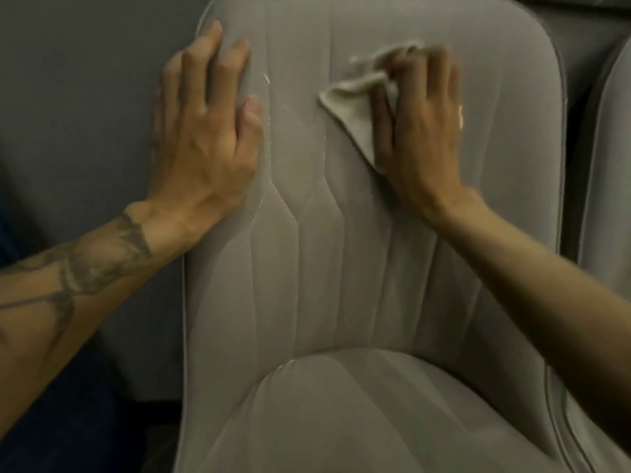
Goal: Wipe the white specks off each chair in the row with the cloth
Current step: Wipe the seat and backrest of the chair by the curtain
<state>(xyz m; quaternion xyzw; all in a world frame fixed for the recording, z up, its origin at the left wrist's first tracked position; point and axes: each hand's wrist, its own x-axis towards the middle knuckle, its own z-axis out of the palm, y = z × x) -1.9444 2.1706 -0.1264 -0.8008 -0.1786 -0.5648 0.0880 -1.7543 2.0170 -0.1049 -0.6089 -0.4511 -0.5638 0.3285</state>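
Pressing cloth (351,110) half hidden under flat right hand (423,131); left hand (205,138) splayed on chair (307,250).

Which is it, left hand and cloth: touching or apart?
Apart. The head view shows the left hand flat on the left edge of the chair back, with bare upholstery between it and the cloth under the right hand.
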